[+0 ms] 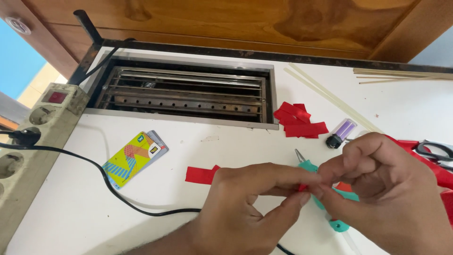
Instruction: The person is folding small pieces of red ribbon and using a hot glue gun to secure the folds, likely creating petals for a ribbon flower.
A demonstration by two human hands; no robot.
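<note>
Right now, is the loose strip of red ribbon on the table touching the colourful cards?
Apart. The head view shows bare white table between the red ribbon strip and the colourful cards, which lie to its left.

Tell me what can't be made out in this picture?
- Red piece, head view: pinched between left hand and right hand; fingers hide its shape.
- Teal tool: mostly under the right hand.
- Scissors: cut off by the right edge.
- Power strip: cut off at left.

scissors (436, 152) cut off, teal tool (309, 166) half hidden
</note>
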